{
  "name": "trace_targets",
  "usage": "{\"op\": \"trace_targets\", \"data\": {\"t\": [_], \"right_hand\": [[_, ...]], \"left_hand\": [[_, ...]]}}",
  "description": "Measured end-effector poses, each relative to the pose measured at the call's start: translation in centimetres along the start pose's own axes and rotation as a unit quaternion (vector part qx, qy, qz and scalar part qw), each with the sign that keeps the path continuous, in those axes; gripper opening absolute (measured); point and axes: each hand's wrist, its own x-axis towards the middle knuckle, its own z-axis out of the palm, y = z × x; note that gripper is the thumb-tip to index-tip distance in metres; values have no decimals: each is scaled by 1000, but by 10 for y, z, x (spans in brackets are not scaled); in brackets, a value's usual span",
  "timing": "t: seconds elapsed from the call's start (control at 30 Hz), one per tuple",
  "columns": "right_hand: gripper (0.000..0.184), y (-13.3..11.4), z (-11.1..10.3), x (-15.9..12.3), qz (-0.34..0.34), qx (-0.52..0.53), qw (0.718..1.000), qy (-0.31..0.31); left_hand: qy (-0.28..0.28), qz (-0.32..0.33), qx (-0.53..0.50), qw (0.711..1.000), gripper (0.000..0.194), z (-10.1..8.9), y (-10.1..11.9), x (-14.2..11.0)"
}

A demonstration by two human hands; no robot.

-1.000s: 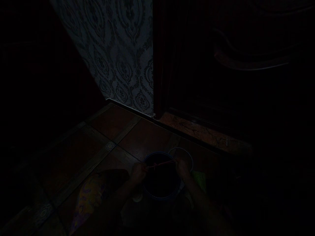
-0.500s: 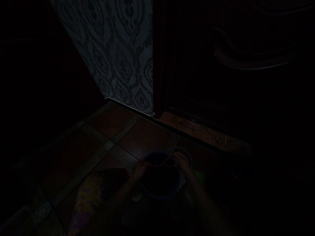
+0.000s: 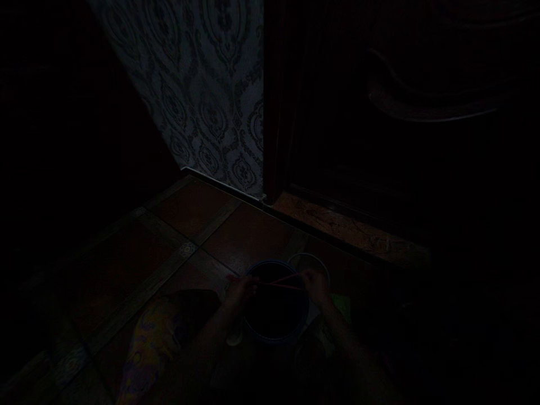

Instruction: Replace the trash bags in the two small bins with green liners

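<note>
The picture is very dark. My left hand (image 3: 239, 292) is closed on one end of a thin reddish strand (image 3: 283, 283), at the left side of a round blue-rimmed bucket (image 3: 307, 320). My right hand (image 3: 315, 286) pinches the strand's other end over the bucket's right side. Between the hands the strand runs as two lines that spread apart towards the right hand. Whether it is string, yarn or a band I cannot tell. The bucket's inside is too dark to make out.
A pale ring-shaped rim (image 3: 327, 264) shows behind my right hand. A green thing (image 3: 342, 305) lies right of my right forearm. Yellow and purple patterned cloth (image 3: 145, 349) is at lower left. Beyond the tiled floor (image 3: 248, 230) are a patterned wall (image 3: 211, 101) and a dark door (image 3: 337, 135).
My right hand has lowered slightly, and the strand's upper line now runs straighter and flatter between the hands. The reddish end by my left hand has shifted a little left.
</note>
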Motion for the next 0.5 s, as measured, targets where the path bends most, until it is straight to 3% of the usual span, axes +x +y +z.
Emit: {"op": "trace_targets", "data": {"t": [0.1,0.2,0.27,0.33,0.37,0.43,0.5], "right_hand": [[36,5,2,-3,-8,15,999,-51],[56,1,-1,-10,-28,-42,991,-126],[47,-7,-5,-14,-40,-114,979,-165],[21,-17,-7,-17,-43,-184,964,-184],[9,-23,-7,-18,-44,-207,958,-192],[21,-37,-5,-18,-48,-217,951,-216],[24,-52,0,-18,-73,-207,946,-238]], "left_hand": [[-73,-4,-37,997,36,6,6,-4],[-96,20,5,995,32,14,8,-1],[-113,53,52,991,28,18,8,2],[-132,86,116,981,28,21,8,6],[-139,103,159,972,24,22,9,7],[-153,144,271,939,11,25,11,9],[-161,204,378,889,19,28,13,10]]}}
